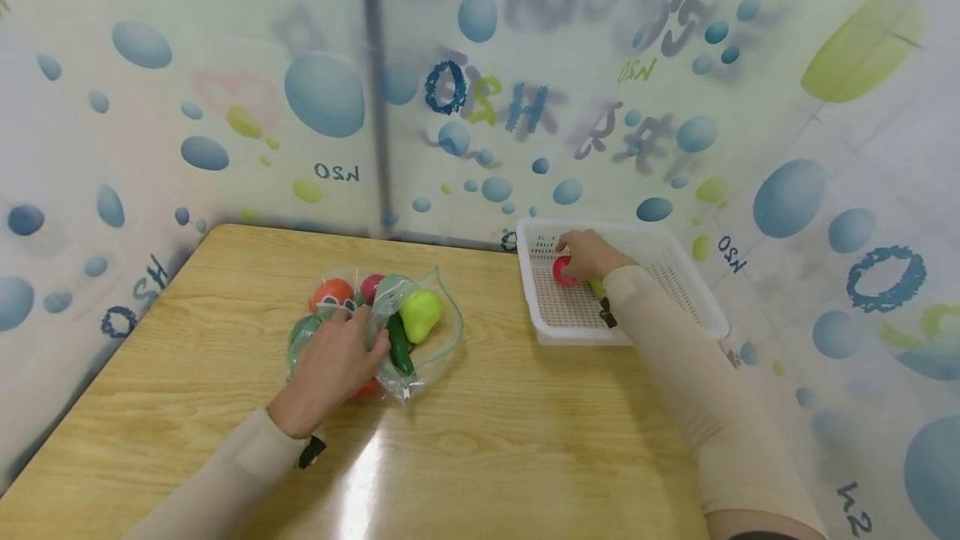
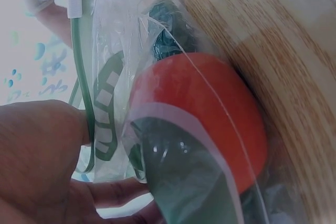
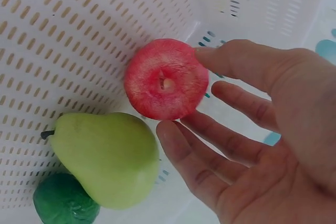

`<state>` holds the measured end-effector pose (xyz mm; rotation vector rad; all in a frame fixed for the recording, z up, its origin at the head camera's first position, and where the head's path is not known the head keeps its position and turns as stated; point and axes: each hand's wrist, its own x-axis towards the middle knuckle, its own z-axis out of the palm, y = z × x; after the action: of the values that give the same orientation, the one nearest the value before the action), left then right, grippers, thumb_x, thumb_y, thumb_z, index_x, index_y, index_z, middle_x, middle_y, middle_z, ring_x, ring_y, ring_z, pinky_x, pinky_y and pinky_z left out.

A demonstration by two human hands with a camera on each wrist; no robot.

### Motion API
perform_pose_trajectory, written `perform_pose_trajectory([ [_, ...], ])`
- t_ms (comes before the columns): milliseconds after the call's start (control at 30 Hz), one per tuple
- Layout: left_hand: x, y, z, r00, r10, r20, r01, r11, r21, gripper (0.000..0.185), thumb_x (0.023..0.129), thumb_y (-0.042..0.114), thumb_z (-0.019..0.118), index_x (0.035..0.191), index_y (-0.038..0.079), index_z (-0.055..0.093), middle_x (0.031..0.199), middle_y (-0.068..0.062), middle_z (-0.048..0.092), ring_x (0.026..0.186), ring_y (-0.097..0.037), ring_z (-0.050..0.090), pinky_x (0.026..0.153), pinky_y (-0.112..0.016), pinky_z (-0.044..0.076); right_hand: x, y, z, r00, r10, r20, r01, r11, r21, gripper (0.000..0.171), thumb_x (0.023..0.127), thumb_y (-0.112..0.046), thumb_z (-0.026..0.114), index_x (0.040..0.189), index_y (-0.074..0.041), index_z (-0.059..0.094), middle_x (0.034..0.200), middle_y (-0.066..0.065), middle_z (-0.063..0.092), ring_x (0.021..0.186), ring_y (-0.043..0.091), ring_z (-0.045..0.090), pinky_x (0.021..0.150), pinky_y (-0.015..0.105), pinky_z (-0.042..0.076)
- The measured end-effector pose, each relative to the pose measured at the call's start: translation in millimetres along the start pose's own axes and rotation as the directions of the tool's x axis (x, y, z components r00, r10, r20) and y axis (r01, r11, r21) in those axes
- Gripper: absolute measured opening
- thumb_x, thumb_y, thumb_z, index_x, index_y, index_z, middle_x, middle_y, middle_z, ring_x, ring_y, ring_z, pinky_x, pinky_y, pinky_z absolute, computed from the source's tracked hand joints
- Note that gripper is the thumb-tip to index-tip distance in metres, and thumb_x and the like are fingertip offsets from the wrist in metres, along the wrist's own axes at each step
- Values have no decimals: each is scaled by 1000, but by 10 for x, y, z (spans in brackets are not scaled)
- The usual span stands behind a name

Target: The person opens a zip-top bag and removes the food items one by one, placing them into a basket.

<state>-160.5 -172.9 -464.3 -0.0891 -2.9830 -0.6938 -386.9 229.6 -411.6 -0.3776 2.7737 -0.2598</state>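
Note:
My left hand holds a clear plastic zip bag with a green-edged opening. In the left wrist view, the thumb lies at the green strip, and the fingers are partly hidden behind the plastic. Around the bag I see an orange-red round item, a purplish-red one, a green pear and a dark green cucumber. On the right, my right hand grips a red apple between thumb and fingertips, inside a white plastic basket.
Beside the apple in the basket lie another green pear and a dark green item, cut off by the frame. The wooden table meets a patterned wall at the back; the basket stands close to it.

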Motion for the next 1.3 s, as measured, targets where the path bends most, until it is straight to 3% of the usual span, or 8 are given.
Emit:
perform_pose_trajectory([
  [267, 10, 4, 2, 1000, 8, 0, -8, 1000, 7, 40, 111, 30, 72, 127, -6, 70, 89, -16, 62, 71, -26, 57, 53, -34, 45, -114, -102, -72, 994, -75, -75, 77, 997, 22, 52, 108, -11, 78, 156, 2, 65, 162, 28, 66, 149, 45, 64, 130, 60, 53],
  [533, 39, 26, -7, 1000, 11, 14, -11, 1000, 21, 43, 112, 33, 73, 127, -7, 69, 94, -20, 64, 73, -28, 59, 54, -35, 47, -383, -371, -195, 971, -198, -133, 200, 980, 0, 54, 110, -18, 79, 159, -1, 64, 160, 27, 69, 152, 46, 64, 132, 61, 51],
  [700, 39, 38, 3, 1000, 10, 10, -11, 999, 41, 46, 112, 35, 72, 129, -8, 69, 100, -25, 67, 74, -29, 60, 54, -37, 49, -662, -662, -134, 924, -326, -199, 327, 945, -29, 52, 110, -17, 80, 157, 0, 66, 155, 26, 72, 145, 45, 70, 126, 59, 56],
  [967, 33, 54, 25, 1000, 13, -12, -12, 999, 52, 50, 112, 37, 72, 128, -10, 69, 118, -35, 69, 74, -30, 63, 54, -40, 54, -966, -1197, 185, 846, -472, -250, 476, 878, -47, 46, 109, -17, 82, 151, -3, 70, 150, 17, 76, 126, 34, 80, 108, 48, 67],
  [1167, 32, 53, 35, 1000, 3, -15, -2, 999, 50, 52, 112, 38, 73, 129, -10, 70, 118, -34, 68, 76, -31, 65, 56, -43, 56, -1057, -1566, 474, 783, -564, -264, 586, 811, 5, 32, 109, -13, 82, 139, -3, 75, 138, 17, 80, 118, 32, 82, 102, 41, 70],
  [1300, 38, 58, 32, 1000, 2, -9, -2, 999, 51, 55, 112, 39, 74, 134, -11, 69, 120, -35, 68, 77, -32, 66, 56, -44, 57, -1030, -1736, 666, 763, -596, -252, 623, 781, 42, 34, 108, -11, 83, 139, 0, 75, 135, 21, 80, 116, 33, 83, 99, 41, 70],
])
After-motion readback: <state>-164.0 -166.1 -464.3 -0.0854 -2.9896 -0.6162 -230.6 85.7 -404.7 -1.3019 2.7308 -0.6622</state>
